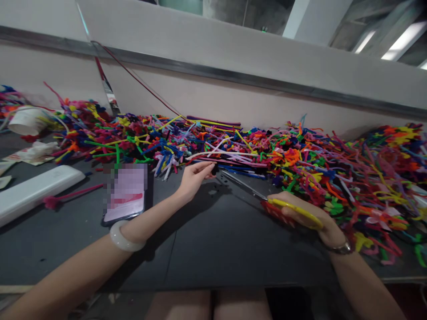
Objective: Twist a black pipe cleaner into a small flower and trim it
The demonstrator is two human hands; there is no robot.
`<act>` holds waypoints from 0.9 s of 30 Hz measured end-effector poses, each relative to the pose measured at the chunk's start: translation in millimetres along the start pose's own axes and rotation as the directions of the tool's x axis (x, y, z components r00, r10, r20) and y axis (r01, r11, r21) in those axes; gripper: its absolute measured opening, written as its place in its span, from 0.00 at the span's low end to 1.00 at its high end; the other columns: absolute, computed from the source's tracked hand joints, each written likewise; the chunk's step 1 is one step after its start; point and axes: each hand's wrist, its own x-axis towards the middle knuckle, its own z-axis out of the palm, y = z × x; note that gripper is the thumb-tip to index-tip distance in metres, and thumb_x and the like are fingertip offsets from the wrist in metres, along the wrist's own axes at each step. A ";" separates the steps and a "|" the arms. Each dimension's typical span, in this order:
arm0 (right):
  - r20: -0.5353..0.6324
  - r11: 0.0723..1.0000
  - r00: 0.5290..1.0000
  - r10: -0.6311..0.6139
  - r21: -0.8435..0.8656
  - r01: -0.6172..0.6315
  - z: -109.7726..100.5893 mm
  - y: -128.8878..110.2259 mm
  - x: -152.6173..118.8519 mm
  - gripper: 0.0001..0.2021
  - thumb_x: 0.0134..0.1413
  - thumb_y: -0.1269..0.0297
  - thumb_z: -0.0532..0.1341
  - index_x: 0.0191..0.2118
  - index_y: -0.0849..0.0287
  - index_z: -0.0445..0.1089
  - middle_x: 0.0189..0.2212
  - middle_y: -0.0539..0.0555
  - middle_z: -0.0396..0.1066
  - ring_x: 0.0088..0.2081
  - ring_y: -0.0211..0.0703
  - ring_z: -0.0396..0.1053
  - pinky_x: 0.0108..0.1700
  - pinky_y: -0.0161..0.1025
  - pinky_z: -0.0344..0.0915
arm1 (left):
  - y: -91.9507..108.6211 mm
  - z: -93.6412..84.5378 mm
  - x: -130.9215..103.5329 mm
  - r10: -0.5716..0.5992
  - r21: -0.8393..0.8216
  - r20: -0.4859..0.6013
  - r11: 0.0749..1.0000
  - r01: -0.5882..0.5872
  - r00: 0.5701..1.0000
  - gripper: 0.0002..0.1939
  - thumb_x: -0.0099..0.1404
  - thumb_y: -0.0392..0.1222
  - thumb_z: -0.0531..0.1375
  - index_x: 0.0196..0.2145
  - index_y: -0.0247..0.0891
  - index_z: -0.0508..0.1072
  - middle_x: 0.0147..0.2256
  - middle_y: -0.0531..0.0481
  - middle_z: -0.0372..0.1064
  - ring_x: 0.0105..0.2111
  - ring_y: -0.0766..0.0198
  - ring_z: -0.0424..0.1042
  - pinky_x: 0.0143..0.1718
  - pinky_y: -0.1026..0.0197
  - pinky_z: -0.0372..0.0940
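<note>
Head view | left hand [194, 180]: thumb and fingers pinched on a small dark piece [215, 170] | right hand [305, 209]: gripping scissors [255, 194] by the handles, blades pointing at the piece, tips near it | below: black bits [224, 180] on table [216, 253] | behind: heap of fuzzy sticks [230, 144] | phone [128, 191]: flat, beside left forearm

Mosaic [112, 180] is hiding part of the phone [125, 212]. The left edge is cutting off the white case [40, 191]. At the left hand [195, 178], a black bit [215, 169] is looking too small to tell. The scissors [296, 213] are hiding some of the right hand [303, 202], and the bottom edge is cropping both forearms [90, 262]
</note>
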 end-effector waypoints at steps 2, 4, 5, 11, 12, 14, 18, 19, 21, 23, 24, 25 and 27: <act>0.113 1.000 0.993 0.025 -0.013 -0.024 1.1 -1.7 2.0 0.24 0.43 0.39 0.52 0.27 0.59 0.63 0.17 0.49 0.58 0.16 0.35 0.56 0.16 0.33 0.56 | -0.1 0.1 -0.1 0.029 0.041 0.001 0.999 -0.029 1.000 0.14 0.51 0.45 0.62 0.35 0.36 0.75 0.30 0.49 0.73 0.24 0.68 0.68 0.30 0.63 0.66; 0.178 0.999 0.983 0.046 -0.013 -0.044 2.8 -1.4 3.8 0.26 0.41 0.37 0.52 0.27 0.60 0.61 0.16 0.47 0.55 0.14 0.32 0.54 0.13 0.31 0.53 | 1.6 0.9 -1.2 0.051 0.101 0.011 0.994 -0.052 0.999 0.15 0.51 0.45 0.61 0.36 0.35 0.75 0.31 0.47 0.73 0.25 0.68 0.68 0.29 0.63 0.66; 0.188 0.999 0.981 0.053 -0.008 -0.052 3.6 -0.7 4.7 0.26 0.40 0.37 0.53 0.27 0.60 0.61 0.16 0.46 0.54 0.14 0.31 0.53 0.13 0.30 0.52 | 3.1 1.5 -2.1 0.059 0.130 0.016 0.990 -0.060 0.998 0.15 0.52 0.46 0.61 0.36 0.35 0.75 0.32 0.47 0.74 0.25 0.67 0.68 0.29 0.64 0.66; 0.227 0.999 0.973 0.046 -0.002 -0.046 3.9 3.8 8.8 0.28 0.40 0.36 0.52 0.28 0.61 0.59 0.18 0.46 0.53 0.15 0.30 0.52 0.13 0.28 0.53 | 12.2 5.3 -7.2 0.076 0.260 0.048 0.962 -0.086 0.996 0.15 0.52 0.46 0.61 0.35 0.32 0.76 0.31 0.46 0.74 0.24 0.67 0.67 0.28 0.64 0.65; 0.238 0.999 0.970 0.043 -0.004 -0.043 3.7 5.1 9.3 0.28 0.40 0.36 0.52 0.28 0.62 0.59 0.18 0.46 0.53 0.15 0.30 0.52 0.13 0.28 0.53 | 12.8 5.5 -7.5 0.077 0.271 0.057 0.958 -0.089 0.995 0.15 0.52 0.45 0.60 0.34 0.32 0.76 0.31 0.46 0.74 0.24 0.67 0.67 0.28 0.64 0.66; 0.253 0.999 0.967 0.036 -0.005 -0.036 3.3 8.9 10.5 0.28 0.40 0.35 0.51 0.28 0.62 0.58 0.18 0.45 0.53 0.15 0.29 0.51 0.13 0.28 0.52 | 13.0 5.6 -7.7 0.074 0.282 0.071 0.955 -0.091 0.995 0.14 0.53 0.45 0.60 0.34 0.33 0.76 0.32 0.45 0.74 0.24 0.67 0.68 0.28 0.64 0.66; 0.269 1.000 0.963 0.004 -0.001 -0.004 3.5 18.2 12.4 0.28 0.40 0.36 0.52 0.27 0.61 0.57 0.18 0.45 0.52 0.14 0.28 0.51 0.13 0.27 0.50 | 11.3 4.9 -7.6 0.067 0.285 0.089 0.954 -0.089 0.994 0.14 0.53 0.45 0.60 0.35 0.34 0.76 0.33 0.45 0.74 0.25 0.67 0.69 0.28 0.64 0.66; 0.272 1.000 0.962 0.003 0.001 -0.003 3.5 19.9 12.7 0.27 0.40 0.36 0.52 0.27 0.60 0.56 0.18 0.45 0.52 0.14 0.28 0.51 0.13 0.27 0.50 | 10.9 4.8 -7.6 0.066 0.285 0.094 0.954 -0.091 0.993 0.14 0.53 0.45 0.60 0.35 0.34 0.75 0.33 0.45 0.74 0.26 0.67 0.69 0.28 0.65 0.66; 0.278 1.000 0.961 0.002 0.005 -0.003 3.6 21.9 13.0 0.27 0.41 0.36 0.52 0.27 0.60 0.56 0.18 0.45 0.52 0.14 0.28 0.50 0.12 0.27 0.49 | 10.3 4.4 -7.7 0.067 0.288 0.105 0.953 -0.094 0.992 0.13 0.53 0.44 0.60 0.34 0.34 0.75 0.33 0.45 0.74 0.26 0.67 0.69 0.28 0.65 0.66; 0.277 1.000 0.961 -0.005 0.005 0.004 3.7 22.5 13.5 0.26 0.41 0.36 0.52 0.26 0.60 0.56 0.17 0.44 0.52 0.14 0.28 0.50 0.12 0.27 0.49 | 10.1 4.0 -7.6 0.068 0.290 0.113 0.952 -0.099 0.991 0.13 0.53 0.44 0.60 0.34 0.33 0.75 0.34 0.44 0.74 0.26 0.67 0.69 0.27 0.65 0.66; 0.276 1.000 0.961 -0.011 0.002 0.011 3.7 22.5 13.7 0.26 0.41 0.37 0.52 0.26 0.60 0.56 0.17 0.44 0.52 0.14 0.28 0.50 0.12 0.27 0.49 | 10.0 3.9 -7.5 0.068 0.291 0.116 0.952 -0.100 0.991 0.13 0.53 0.44 0.60 0.34 0.34 0.75 0.34 0.44 0.74 0.26 0.67 0.69 0.27 0.65 0.66; 0.277 1.000 0.961 -0.013 -0.001 0.014 3.7 22.5 14.0 0.26 0.41 0.37 0.53 0.26 0.60 0.56 0.17 0.44 0.52 0.14 0.28 0.50 0.12 0.27 0.49 | 10.0 3.7 -7.4 0.069 0.292 0.117 0.951 -0.101 0.991 0.13 0.53 0.44 0.60 0.34 0.34 0.75 0.34 0.44 0.74 0.26 0.67 0.69 0.27 0.65 0.66; 0.280 1.000 0.960 -0.008 -0.013 0.013 3.7 22.7 14.6 0.25 0.42 0.39 0.53 0.26 0.60 0.56 0.17 0.45 0.53 0.14 0.28 0.50 0.13 0.27 0.48 | 10.0 3.7 -7.1 0.070 0.297 0.116 0.949 -0.102 0.991 0.13 0.53 0.44 0.60 0.34 0.34 0.75 0.33 0.44 0.74 0.26 0.67 0.69 0.27 0.65 0.66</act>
